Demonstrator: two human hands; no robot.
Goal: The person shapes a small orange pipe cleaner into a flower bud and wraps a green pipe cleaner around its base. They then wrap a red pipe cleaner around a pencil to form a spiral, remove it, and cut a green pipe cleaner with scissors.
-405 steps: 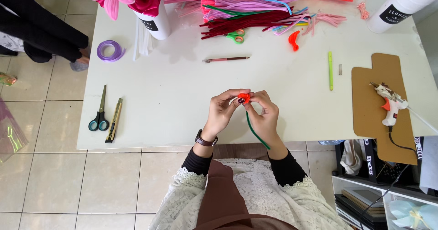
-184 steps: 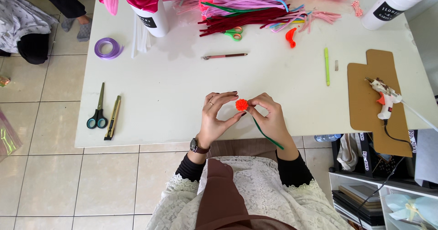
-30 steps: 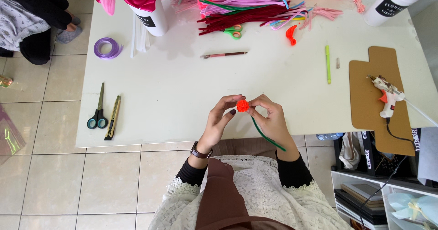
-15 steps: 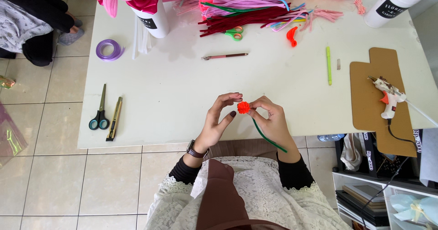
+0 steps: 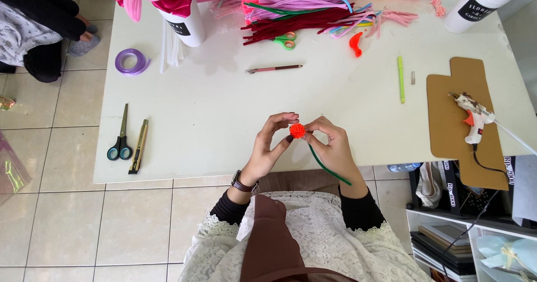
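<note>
Pinching an orange pipe-cleaner bud on its green stem, the left hand and right hand close fingertips around it above the white table, near its front edge.

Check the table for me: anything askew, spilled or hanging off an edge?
The brown cardboard sheet overhangs the table's front edge, with the glue gun on it and its cord trailing off. Both hands pinch the orange bud normally.

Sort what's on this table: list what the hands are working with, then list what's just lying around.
In use:
- orange bud on the green stem, pinched between left hand and right hand

Lying about:
- black-handled scissors
- utility knife
- purple ribbon roll
- pencil
- glue gun on cardboard
- pipe cleaner pile
</note>
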